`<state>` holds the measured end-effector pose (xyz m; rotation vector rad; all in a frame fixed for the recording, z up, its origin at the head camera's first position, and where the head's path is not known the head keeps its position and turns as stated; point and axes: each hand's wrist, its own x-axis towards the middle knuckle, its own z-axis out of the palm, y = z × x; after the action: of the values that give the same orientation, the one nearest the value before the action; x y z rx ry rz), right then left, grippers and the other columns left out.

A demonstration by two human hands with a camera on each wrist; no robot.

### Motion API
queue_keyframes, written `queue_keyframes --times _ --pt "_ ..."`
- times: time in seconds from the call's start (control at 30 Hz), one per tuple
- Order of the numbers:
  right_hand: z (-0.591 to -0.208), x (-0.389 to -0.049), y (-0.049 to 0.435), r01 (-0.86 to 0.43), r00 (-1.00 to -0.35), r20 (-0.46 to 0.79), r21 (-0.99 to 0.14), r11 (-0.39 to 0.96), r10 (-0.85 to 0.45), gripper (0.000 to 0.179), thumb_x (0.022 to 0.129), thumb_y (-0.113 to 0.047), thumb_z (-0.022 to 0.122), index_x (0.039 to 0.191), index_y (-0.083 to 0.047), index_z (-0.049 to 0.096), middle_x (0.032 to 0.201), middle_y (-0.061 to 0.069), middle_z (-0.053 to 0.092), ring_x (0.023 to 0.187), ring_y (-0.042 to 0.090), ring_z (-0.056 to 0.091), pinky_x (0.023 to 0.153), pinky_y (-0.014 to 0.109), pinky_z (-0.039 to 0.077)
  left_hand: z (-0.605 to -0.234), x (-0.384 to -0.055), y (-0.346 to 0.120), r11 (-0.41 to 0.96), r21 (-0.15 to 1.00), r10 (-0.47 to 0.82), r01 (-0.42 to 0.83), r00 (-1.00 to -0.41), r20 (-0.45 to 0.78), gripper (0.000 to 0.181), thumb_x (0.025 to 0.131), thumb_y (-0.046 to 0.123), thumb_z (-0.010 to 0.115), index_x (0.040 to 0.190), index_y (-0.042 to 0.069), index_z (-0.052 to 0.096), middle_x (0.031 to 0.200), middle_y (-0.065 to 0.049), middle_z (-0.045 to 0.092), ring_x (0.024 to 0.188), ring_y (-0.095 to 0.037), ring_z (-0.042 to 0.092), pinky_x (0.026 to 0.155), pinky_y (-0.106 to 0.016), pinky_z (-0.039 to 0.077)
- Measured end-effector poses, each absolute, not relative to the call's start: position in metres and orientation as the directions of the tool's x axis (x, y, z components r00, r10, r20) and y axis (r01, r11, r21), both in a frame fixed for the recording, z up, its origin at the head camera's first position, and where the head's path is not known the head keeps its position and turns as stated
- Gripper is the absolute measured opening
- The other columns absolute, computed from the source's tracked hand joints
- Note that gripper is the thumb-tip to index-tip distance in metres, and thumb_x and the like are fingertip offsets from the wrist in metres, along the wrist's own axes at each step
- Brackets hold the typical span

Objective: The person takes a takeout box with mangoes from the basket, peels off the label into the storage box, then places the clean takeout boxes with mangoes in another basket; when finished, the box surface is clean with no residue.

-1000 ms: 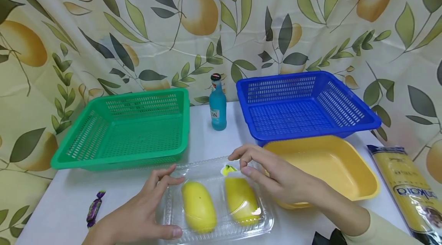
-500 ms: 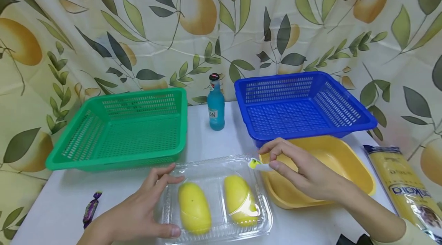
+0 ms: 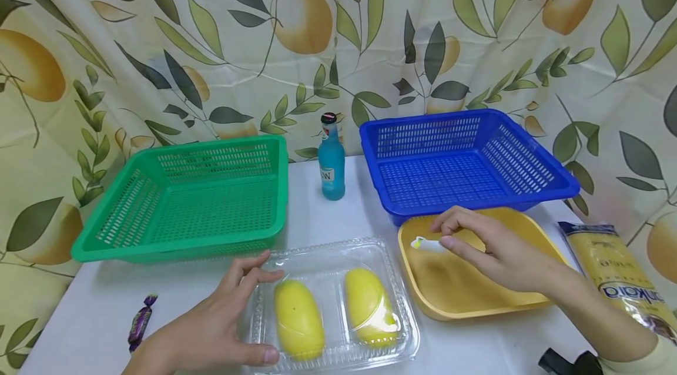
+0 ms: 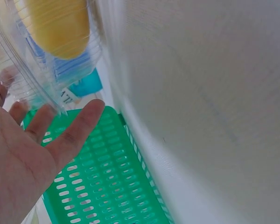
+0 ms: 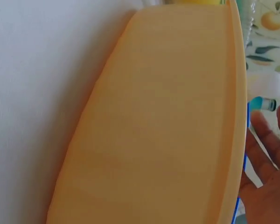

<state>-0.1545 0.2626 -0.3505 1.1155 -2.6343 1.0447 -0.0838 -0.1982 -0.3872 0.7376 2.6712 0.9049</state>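
Tag [image 3: 427,244] pinched by right hand [image 3: 492,248], long axis leftward, over far left corner of tub [image 3: 460,295] — box [image 3: 319,254] edge touched by spread left hand [image 3: 214,322].

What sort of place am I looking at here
Probably an indoor tabletop workspace, though the wider room is out of view. The signs: a white table, a fruit-patterned curtain hanging close behind it, and a green basket and clear plastic container set out on top.

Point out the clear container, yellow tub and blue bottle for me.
Clear container [image 3: 334,290]: head view, bare middle strip.
Yellow tub [image 3: 449,287]: head view, bare inside.
Blue bottle [image 3: 332,156]: head view, upper body.
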Motion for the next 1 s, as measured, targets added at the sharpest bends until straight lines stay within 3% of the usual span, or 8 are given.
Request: queue_keyframes --times 0.23,0.5,0.67,1.0 --pt "-0.352 -0.157 0.277 -0.593 -0.78 0.231 -0.569 0.569 -0.581 0.024 0.104 -0.007 0.06 0.101 -0.031 0.059 0.111 -0.015 0.067 0.101 0.006 0.063 0.083 0.026 0.058 -0.389 -0.082 -0.2 0.677 0.602 0.545 0.423 -0.838 -0.024 0.094 0.08 0.06 0.081 0.157 0.041 0.03 0.166 -0.001 0.014 0.147 -0.033 0.032 0.099 -0.053 0.052" --pt "-0.356 -0.159 0.289 -0.537 -0.825 0.192 -0.561 0.63 -0.531 0.02 0.103 -0.011 0.062 0.099 -0.031 0.06 0.109 -0.016 0.067 0.1 0.005 0.061 0.085 0.024 0.055 -0.39 -0.082 -0.199 0.679 0.6 0.543 0.423 -0.839 -0.022 0.095 0.08 0.063 0.08 0.158 0.037 0.032 0.166 0.0 0.014 0.148 -0.033 0.032 0.099 -0.053 0.052" --pt "-0.36 -0.158 0.294 -0.532 -0.831 0.179 -0.535 0.657 -0.527 0.015 0.102 -0.015 0.065 0.097 -0.028 0.061 0.109 -0.016 0.067 0.103 0.004 0.06 0.089 0.023 0.054 -0.39 -0.082 -0.198 0.679 0.613 0.535 0.403 -0.844 -0.038 0.093 0.08 0.064 0.08 0.157 0.04 0.032 0.166 0.0 0.013 0.148 -0.033 0.031 0.1 -0.057 0.051" --pt "-0.366 -0.159 0.297 -0.535 -0.829 0.149 -0.492 0.687 -0.539 0.018 0.101 -0.017 0.067 0.1 -0.035 0.062 0.104 -0.022 0.066 0.097 0.003 0.059 0.085 0.025 0.055 -0.389 -0.082 -0.197 0.682 0.611 0.521 0.403 -0.854 -0.018 0.094 0.078 0.067 0.079 0.155 0.031 0.038 0.167 0.0 0.013 0.15 -0.033 0.029 0.102 -0.057 0.05"
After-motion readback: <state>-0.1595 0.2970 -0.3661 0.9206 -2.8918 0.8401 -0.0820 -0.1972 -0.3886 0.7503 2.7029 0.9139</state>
